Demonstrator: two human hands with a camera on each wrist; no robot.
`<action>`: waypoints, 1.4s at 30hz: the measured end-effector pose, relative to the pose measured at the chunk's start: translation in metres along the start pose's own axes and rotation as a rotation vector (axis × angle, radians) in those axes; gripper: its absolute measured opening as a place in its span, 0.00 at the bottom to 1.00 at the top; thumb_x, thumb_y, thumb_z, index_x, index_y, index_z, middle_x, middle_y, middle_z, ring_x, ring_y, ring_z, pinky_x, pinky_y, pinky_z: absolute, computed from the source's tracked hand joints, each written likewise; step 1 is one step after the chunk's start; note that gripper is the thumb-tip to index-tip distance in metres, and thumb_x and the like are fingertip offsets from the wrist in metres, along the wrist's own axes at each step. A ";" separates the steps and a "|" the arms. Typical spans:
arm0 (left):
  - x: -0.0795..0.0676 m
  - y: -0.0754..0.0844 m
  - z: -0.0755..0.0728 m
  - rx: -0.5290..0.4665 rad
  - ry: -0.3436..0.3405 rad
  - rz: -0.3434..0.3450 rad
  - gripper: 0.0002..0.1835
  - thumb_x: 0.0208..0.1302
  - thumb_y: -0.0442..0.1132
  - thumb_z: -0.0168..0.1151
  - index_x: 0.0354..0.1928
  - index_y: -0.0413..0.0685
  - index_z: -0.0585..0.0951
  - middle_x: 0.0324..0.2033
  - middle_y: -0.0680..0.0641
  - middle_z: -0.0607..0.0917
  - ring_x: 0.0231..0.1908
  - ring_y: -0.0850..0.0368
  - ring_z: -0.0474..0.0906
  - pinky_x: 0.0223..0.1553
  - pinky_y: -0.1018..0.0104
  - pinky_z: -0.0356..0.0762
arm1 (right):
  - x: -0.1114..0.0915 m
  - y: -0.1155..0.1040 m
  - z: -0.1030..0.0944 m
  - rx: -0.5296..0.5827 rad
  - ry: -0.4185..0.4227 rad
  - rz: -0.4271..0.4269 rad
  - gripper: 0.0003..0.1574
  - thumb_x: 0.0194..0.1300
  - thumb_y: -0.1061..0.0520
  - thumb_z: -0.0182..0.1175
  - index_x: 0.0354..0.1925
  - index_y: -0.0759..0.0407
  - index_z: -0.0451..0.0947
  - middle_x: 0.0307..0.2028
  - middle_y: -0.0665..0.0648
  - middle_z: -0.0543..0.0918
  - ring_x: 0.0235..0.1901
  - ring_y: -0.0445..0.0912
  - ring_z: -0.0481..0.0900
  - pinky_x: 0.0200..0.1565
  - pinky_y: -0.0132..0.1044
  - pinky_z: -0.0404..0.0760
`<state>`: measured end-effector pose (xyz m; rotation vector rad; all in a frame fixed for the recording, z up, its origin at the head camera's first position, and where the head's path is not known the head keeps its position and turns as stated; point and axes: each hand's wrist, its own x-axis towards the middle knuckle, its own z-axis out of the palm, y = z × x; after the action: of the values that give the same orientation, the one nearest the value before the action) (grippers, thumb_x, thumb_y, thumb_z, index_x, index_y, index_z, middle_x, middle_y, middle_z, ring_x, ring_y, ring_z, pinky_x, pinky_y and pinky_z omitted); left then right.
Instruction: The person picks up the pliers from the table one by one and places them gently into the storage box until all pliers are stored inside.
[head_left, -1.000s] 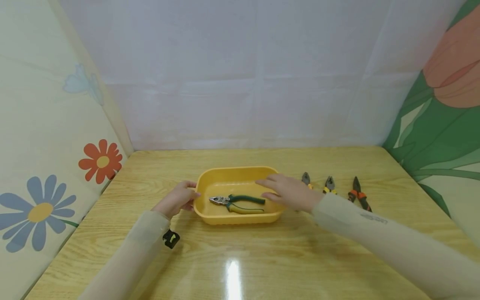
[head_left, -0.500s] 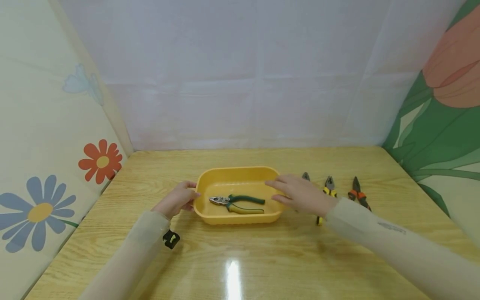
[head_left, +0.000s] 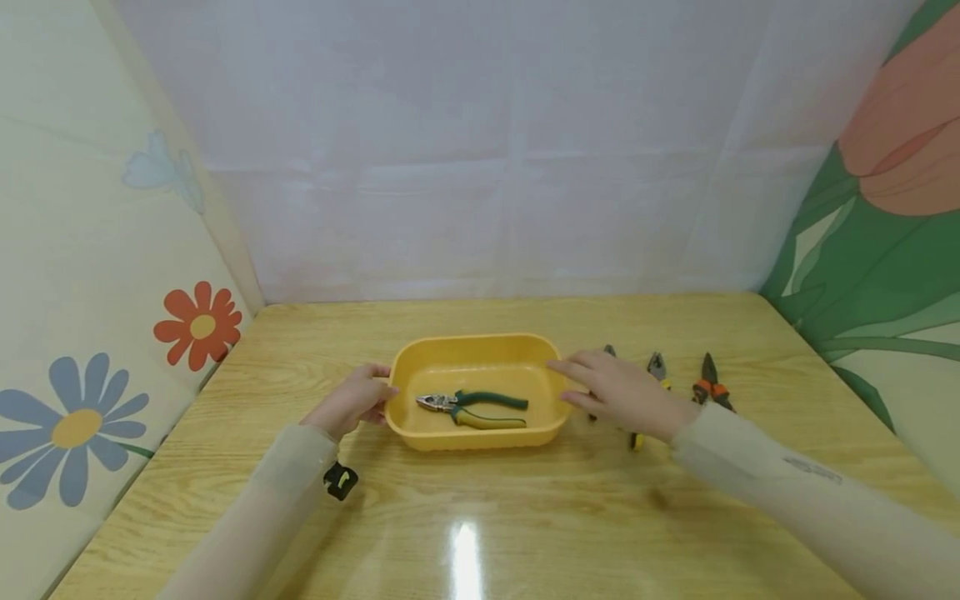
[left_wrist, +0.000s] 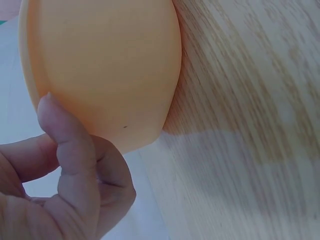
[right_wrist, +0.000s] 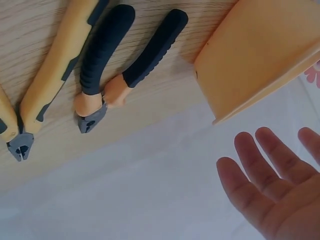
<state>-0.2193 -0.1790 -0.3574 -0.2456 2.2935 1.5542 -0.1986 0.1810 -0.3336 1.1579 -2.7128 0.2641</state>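
A yellow plastic basin [head_left: 480, 440] stands on the table with one pair of pliers [head_left: 472, 408] lying inside it. Those pliers have a silver head and green-and-yellow handles. My left hand [head_left: 352, 400] holds the basin's left end, thumb at the rim; in the left wrist view the other fingers [left_wrist: 115, 170] curl beside the wall. My right hand [head_left: 622, 392] hovers at the right end with extended fingers; the right wrist view shows these fingers [right_wrist: 250, 195] apart from the basin wall [right_wrist: 250, 65]. Nothing is in the right hand, which partly hides pliers behind it.
Right of the basin lie pliers with black-and-orange handles [right_wrist: 105, 55], a yellow-and-black pair [right_wrist: 55, 65], and long-nosed pliers with red-orange and black handles [head_left: 708, 383]. A pale cloth wall [head_left: 487, 167] closes off the back of the wooden table [head_left: 465, 517].
My right hand has drawn back to the right, from over the basin's inside to its right rim. The left hand stays at the left end, and the pliers lie as before.
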 end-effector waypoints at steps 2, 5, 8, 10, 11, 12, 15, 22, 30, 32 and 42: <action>0.000 -0.001 0.000 0.000 0.000 0.003 0.25 0.70 0.27 0.49 0.65 0.26 0.58 0.34 0.40 0.75 0.24 0.58 0.74 0.22 0.72 0.75 | -0.002 0.001 -0.001 -0.002 0.009 -0.001 0.30 0.68 0.53 0.61 0.63 0.65 0.71 0.50 0.63 0.79 0.44 0.53 0.79 0.45 0.49 0.80; 0.000 -0.001 -0.001 0.002 0.000 0.008 0.25 0.70 0.27 0.49 0.65 0.26 0.57 0.34 0.40 0.75 0.24 0.58 0.74 0.22 0.72 0.75 | -0.005 0.002 -0.003 -0.012 0.031 -0.016 0.29 0.68 0.54 0.61 0.62 0.65 0.72 0.48 0.62 0.79 0.41 0.50 0.80 0.41 0.46 0.81; 0.000 -0.002 -0.001 0.001 -0.002 0.015 0.25 0.69 0.27 0.49 0.65 0.26 0.57 0.33 0.40 0.75 0.24 0.58 0.74 0.22 0.72 0.75 | -0.007 0.003 -0.004 -0.021 0.038 -0.022 0.29 0.68 0.54 0.61 0.62 0.66 0.72 0.48 0.61 0.79 0.39 0.49 0.79 0.39 0.44 0.81; 0.000 -0.003 -0.001 0.000 -0.004 0.020 0.25 0.69 0.27 0.49 0.65 0.26 0.57 0.33 0.40 0.75 0.24 0.58 0.73 0.22 0.72 0.75 | -0.009 0.003 -0.005 -0.014 0.032 -0.014 0.29 0.68 0.54 0.61 0.63 0.66 0.71 0.48 0.62 0.79 0.38 0.48 0.79 0.39 0.44 0.81; 0.001 -0.003 -0.001 -0.001 -0.005 0.021 0.25 0.69 0.27 0.49 0.65 0.26 0.57 0.33 0.40 0.75 0.24 0.58 0.73 0.22 0.72 0.75 | -0.010 0.003 -0.005 -0.009 0.028 -0.007 0.29 0.68 0.54 0.61 0.63 0.66 0.71 0.49 0.62 0.79 0.38 0.48 0.79 0.39 0.44 0.81; 0.001 -0.004 -0.001 -0.002 -0.006 0.022 0.25 0.69 0.27 0.49 0.64 0.25 0.58 0.33 0.40 0.75 0.24 0.58 0.73 0.22 0.72 0.75 | -0.010 0.004 -0.006 -0.002 0.023 -0.001 0.30 0.69 0.54 0.60 0.64 0.66 0.71 0.49 0.62 0.79 0.39 0.49 0.79 0.40 0.45 0.81; 0.001 -0.005 -0.001 -0.005 -0.004 0.018 0.25 0.69 0.27 0.49 0.64 0.26 0.58 0.33 0.41 0.75 0.24 0.58 0.73 0.22 0.72 0.75 | -0.013 0.004 -0.007 0.019 0.011 0.025 0.30 0.70 0.53 0.59 0.64 0.65 0.70 0.50 0.62 0.79 0.42 0.51 0.80 0.43 0.48 0.81; 0.002 -0.005 -0.001 -0.002 -0.004 0.016 0.25 0.69 0.28 0.49 0.65 0.26 0.58 0.32 0.41 0.75 0.23 0.58 0.73 0.22 0.73 0.74 | -0.020 0.007 -0.009 0.010 -0.008 0.065 0.30 0.72 0.50 0.56 0.66 0.62 0.68 0.52 0.62 0.78 0.45 0.53 0.79 0.46 0.51 0.80; 0.002 -0.005 -0.001 -0.007 -0.005 0.018 0.25 0.69 0.28 0.49 0.65 0.26 0.58 0.32 0.41 0.76 0.23 0.58 0.74 0.21 0.72 0.75 | -0.030 0.011 -0.011 0.010 -0.036 0.128 0.31 0.72 0.49 0.56 0.67 0.61 0.67 0.54 0.63 0.77 0.49 0.56 0.77 0.50 0.55 0.77; 0.002 -0.005 -0.001 -0.009 -0.006 0.020 0.26 0.69 0.28 0.49 0.65 0.26 0.58 0.32 0.41 0.76 0.24 0.58 0.74 0.22 0.72 0.75 | -0.032 0.012 -0.011 0.021 -0.050 0.157 0.31 0.73 0.48 0.55 0.68 0.61 0.67 0.55 0.63 0.76 0.51 0.57 0.76 0.51 0.55 0.76; 0.003 -0.006 -0.002 -0.006 -0.006 0.021 0.26 0.69 0.28 0.50 0.66 0.26 0.58 0.33 0.41 0.77 0.24 0.58 0.75 0.21 0.72 0.75 | -0.044 0.019 -0.013 0.054 -0.029 0.196 0.32 0.73 0.48 0.55 0.68 0.61 0.67 0.56 0.64 0.76 0.52 0.58 0.76 0.51 0.57 0.75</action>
<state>-0.2209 -0.1826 -0.3628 -0.2192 2.2944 1.5698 -0.1812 0.2272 -0.3330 0.9159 -2.8643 0.3523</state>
